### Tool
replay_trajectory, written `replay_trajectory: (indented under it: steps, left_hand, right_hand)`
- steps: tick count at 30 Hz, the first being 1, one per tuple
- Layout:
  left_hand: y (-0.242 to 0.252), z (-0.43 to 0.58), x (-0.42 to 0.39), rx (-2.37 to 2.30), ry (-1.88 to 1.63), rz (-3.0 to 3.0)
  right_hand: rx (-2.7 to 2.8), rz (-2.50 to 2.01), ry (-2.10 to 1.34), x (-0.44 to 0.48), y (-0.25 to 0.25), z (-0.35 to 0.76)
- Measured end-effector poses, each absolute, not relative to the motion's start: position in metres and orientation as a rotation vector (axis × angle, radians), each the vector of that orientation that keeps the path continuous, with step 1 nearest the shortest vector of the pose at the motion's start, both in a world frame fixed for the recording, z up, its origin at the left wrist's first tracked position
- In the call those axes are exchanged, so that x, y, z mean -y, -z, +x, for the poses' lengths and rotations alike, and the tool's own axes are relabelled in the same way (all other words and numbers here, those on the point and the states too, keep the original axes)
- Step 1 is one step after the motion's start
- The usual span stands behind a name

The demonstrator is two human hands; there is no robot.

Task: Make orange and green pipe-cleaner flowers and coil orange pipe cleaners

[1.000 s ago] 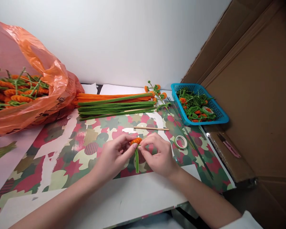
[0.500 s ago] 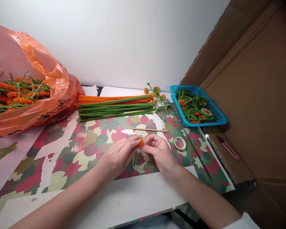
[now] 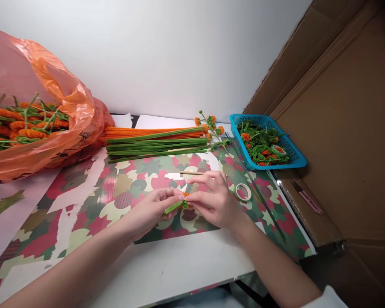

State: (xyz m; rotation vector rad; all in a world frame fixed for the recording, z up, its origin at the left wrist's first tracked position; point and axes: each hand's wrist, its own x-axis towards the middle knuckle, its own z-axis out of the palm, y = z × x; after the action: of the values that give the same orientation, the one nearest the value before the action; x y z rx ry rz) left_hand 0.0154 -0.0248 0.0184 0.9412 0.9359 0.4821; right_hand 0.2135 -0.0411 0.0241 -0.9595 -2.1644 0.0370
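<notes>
Between my two hands is a small pipe-cleaner flower (image 3: 185, 205), orange with a green centre and a green stem pointing toward the lower left. My left hand (image 3: 155, 207) pinches it between thumb and fingers from the left. My right hand (image 3: 213, 199) grips its right side with thumb and index finger, the other fingers raised apart. Much of the orange part is hidden by the fingertips. Just behind my right hand lies a thin wooden stick (image 3: 191, 173), partly covered. A roll of pale green tape (image 3: 243, 192) rests to the right of that hand.
Green pipe cleaners (image 3: 154, 147) and orange ones (image 3: 147, 132) lie at the back. An orange plastic bag (image 3: 83, 111) of flower pieces stands left. On the right are a blue basket (image 3: 293, 160), a finished flower stem (image 3: 216, 132), thin wires (image 3: 266, 205) and a pink cutter (image 3: 308, 201).
The flower has been turned, so its green underside and stem now face me and point left. My right hand has shifted over it, covering part of the stick.
</notes>
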Motion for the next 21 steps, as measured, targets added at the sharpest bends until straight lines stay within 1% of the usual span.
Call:
replay_trajectory:
  steps: [3,8,13,15,18,21]
  left_hand:
    - [-0.021,0.017,0.026,-0.944,-0.489,0.97]
    - [-0.026,0.024,0.031,-1.027,-0.706,1.246]
    - [-0.017,0.026,0.04,-1.159,-0.855,1.689]
    - [-0.01,0.027,0.042,-1.195,-0.977,1.923]
    - [-0.001,0.03,0.043,-1.123,-1.164,2.187]
    - [0.002,0.033,0.041,-1.061,-1.166,2.171]
  right_hand:
    - [2.137,-0.983,-0.05,0.043,-0.02,0.21]
    - [1.979,-1.189,-0.254,0.049,-0.017,0.201]
    - [1.814,-1.355,-0.56,0.053,-0.018,0.193]
    - [1.706,-1.411,-0.732,0.054,-0.017,0.19]
    - [1.525,-1.503,-0.977,0.055,-0.015,0.188]
    - [1.462,-1.587,-1.006,0.056,-0.013,0.188]
